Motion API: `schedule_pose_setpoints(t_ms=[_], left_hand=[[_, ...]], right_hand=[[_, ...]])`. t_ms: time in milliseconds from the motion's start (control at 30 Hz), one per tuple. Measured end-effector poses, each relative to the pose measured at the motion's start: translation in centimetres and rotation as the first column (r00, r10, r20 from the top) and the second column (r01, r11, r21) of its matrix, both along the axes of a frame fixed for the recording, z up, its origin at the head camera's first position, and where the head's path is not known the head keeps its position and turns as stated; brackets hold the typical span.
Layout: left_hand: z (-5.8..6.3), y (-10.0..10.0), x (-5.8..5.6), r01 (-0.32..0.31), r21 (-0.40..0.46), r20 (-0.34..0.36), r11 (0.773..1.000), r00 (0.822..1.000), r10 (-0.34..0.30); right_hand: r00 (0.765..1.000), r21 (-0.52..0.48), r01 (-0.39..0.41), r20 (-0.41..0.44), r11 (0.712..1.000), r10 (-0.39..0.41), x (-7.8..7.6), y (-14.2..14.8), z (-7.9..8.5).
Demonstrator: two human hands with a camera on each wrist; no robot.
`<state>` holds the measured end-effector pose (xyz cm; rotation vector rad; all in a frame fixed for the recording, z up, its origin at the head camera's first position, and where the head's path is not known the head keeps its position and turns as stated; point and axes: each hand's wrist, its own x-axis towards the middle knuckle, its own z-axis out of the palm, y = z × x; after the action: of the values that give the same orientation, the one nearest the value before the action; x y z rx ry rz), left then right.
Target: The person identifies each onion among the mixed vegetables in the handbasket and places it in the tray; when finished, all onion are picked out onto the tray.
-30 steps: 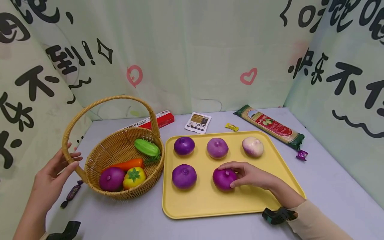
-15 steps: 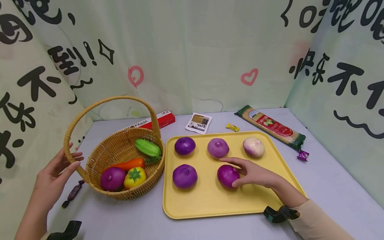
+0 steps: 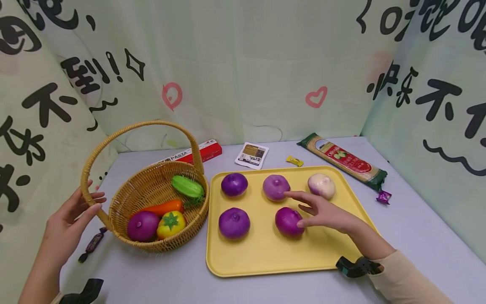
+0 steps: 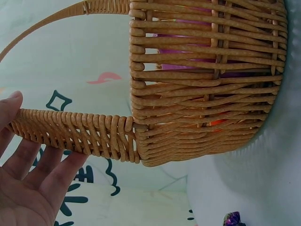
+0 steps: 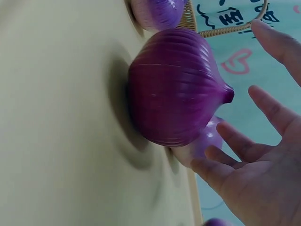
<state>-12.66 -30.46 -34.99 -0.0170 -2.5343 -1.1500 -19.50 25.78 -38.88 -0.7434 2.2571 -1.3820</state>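
A purple onion (image 3: 289, 222) sits on the yellow tray (image 3: 262, 261). In the head view my right hand (image 3: 328, 215) hovers at its right side, fingers spread; the right wrist view shows a gap between them and the onion (image 5: 176, 89). With thumb and fingers, my left hand (image 3: 66, 228) holds the handle (image 3: 86, 169) of a wicker basket (image 3: 130, 190), which stands on the table. In the basket lie a purple onion (image 3: 143, 226), a carrot (image 3: 163, 208), a yellow tomato-like piece (image 3: 171, 225) and a green cucumber (image 3: 187, 187).
More onions sit on the tray: dark purple (image 3: 234, 184), purple (image 3: 234, 223), lighter purple (image 3: 276, 187) and whitish (image 3: 321, 185). Behind lie a pasta box (image 3: 209, 150), a white packet (image 3: 252, 156), a yellow candy (image 3: 294, 161) and a long pasta bag (image 3: 341, 160). Curtains enclose the table.
My right hand has let go of the purple onion and drawn back to the right, its fingers spreading. The onion has turned and shifted slightly right. The left hand keeps its hold on the handle.
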Motion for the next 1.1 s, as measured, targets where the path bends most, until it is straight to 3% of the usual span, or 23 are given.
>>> schedule_pose_setpoints(t_ms=[467,1100], left_hand=[[-0.1,0.1,0.1,0.017,0.005,-0.017,1.000,1.000,-0.017],[-0.1,0.0,0.1,0.020,-0.006,-0.033,1.000,0.999,-0.020]], right_hand=[[0.999,-0.016,0.019,-0.038,1.000,-0.019,-0.9,0.2,1.8],[0.995,0.064,0.020,-0.098,0.998,-0.014,-2.7,-2.1,4.9]])
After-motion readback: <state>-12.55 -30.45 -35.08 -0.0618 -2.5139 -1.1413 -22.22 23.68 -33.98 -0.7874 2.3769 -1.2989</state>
